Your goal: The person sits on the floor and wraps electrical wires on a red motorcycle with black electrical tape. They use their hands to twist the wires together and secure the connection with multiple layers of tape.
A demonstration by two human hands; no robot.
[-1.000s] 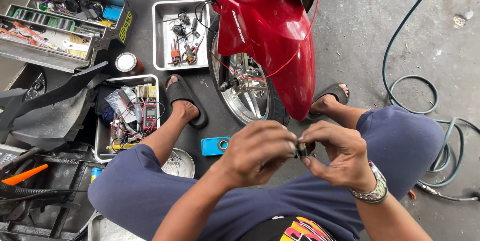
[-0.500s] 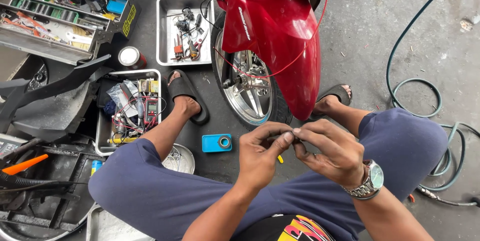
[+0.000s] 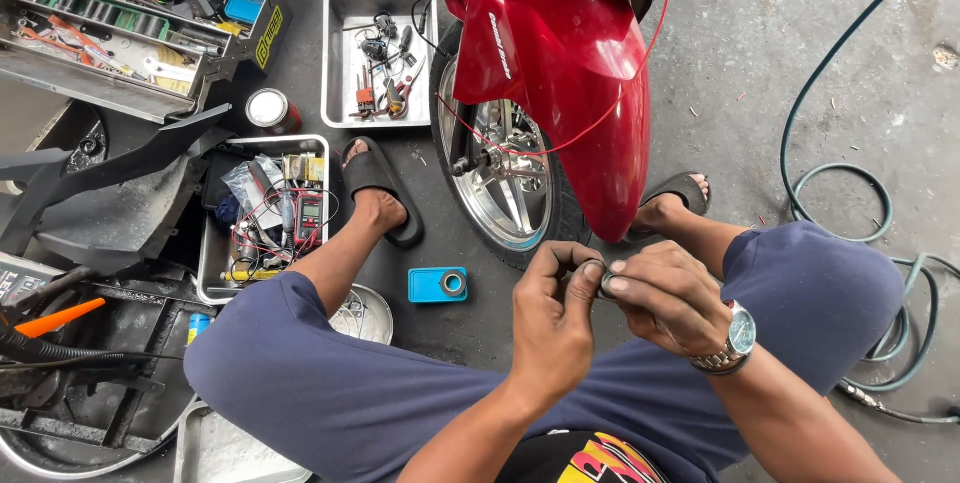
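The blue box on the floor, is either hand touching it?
No, the blue box lies alone on the floor by the knee, while the left hand and right hand meet above the lap.

Low centre of frame: left hand (image 3: 555, 318) and right hand (image 3: 665, 295) meet fingertip to fingertip, pinching a small dark part (image 3: 604, 281), too small to identify. Red fender (image 3: 570, 73) and wheel (image 3: 500, 178) just above. Blue box (image 3: 437, 284) on floor left of hands. Trays (image 3: 335, 63) upper left, hose (image 3: 850, 183) right.

Red fender (image 3: 570, 73), wheel (image 3: 505, 198) block ahead; floor right open.
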